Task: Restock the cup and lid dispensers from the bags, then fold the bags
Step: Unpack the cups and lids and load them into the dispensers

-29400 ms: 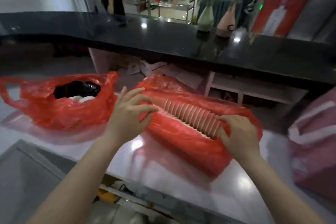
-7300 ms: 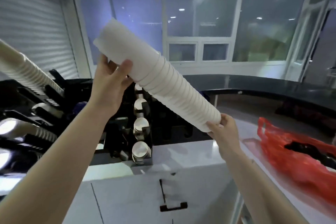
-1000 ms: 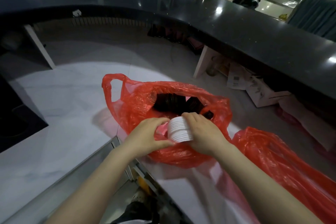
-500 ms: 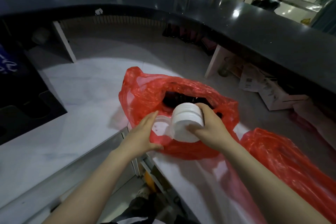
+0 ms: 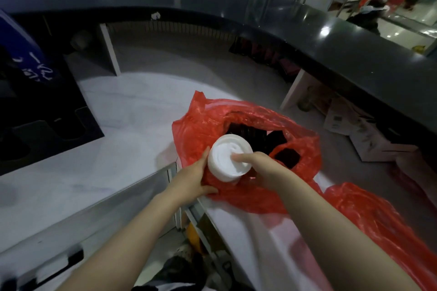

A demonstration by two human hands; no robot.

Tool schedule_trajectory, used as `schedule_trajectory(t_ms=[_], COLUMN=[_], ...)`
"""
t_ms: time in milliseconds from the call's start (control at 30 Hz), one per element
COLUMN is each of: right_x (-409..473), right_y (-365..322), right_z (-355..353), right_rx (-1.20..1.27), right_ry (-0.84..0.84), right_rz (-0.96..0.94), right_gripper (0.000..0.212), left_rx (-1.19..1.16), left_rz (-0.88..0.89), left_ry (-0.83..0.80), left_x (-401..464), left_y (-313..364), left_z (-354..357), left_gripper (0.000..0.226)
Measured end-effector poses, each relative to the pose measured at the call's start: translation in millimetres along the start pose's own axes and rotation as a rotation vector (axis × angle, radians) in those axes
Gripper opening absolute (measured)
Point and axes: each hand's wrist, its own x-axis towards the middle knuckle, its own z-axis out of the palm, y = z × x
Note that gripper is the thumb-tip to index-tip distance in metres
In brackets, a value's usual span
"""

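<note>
**A:** Step in hand?

**B:** Lid restock, extraction phase, by my reading. The short stack of white round plastic lids sits at the mouth of the crumpled red plastic carrier bag, top face toward the camera. Right hand holds the stack: thumb lies across the top face, remaining fingers go round the far side, out of view. Left hand grips the bag's near wall directly below and beside the stack; its thumb pinches a fold of red film, and fingertips touch the stack's left edge.

**A:** Next move reqs?

**B:** Judgement only: lift the stack clear w/ the right hand while the left pins the bag down, so the film doesn't ride up w/ it. Keep the stack square; nested lids can shear sideways. Then carry to the dispenser.

**A:** Anything else in the bag?

**B:** Dark, blocky items beyond the right hand, inside the opening. Possibly black lids; can't confirm.

**A:** Other obscured or doubtful items?

**B:** Stack height: lower part is buried in red film, count n/a. Second red plastic bag, right of the right forearm, is cut by the frame edge; contents not visible. Black unit w/ cut-outs, far left of the left hand, is cropped and dim; may be the dispenser base, unconfirmed. White worktop carries both bags.
</note>
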Motion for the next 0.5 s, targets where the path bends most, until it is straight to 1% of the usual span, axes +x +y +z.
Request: schedule_trajectory(t_ms=[133, 300, 367, 500], right_x=[3.5, 0.7, -1.8, -6.0], right_y=[0.5, 2.4, 2.2, -0.1], right_z=[-1.2, 0.0, 1.0, 3.2], right_rx=[0.045, 0.101, 0.143, 0.271], right_ry=[-0.014, -0.058, -0.052, 0.02], right_rz=[0.07, 0.145, 0.141, 0.084], right_gripper=[0.035, 0.036, 0.035, 0.03], left_rx=[0.095, 0.128, 0.119, 0.039], left_rz=[-0.018, -0.039, -0.032, -0.012], left_ry=[0.055, 0.056, 0.068, 0.097], left_x=[-2.7, 3.5, 5.3, 12.8], left_y=[1.0, -0.2, 1.5, 6.3], left_z=[9.7, 7.5, 6.0, 3.1], left_gripper=[0.119, 0.118, 0.119, 0.119])
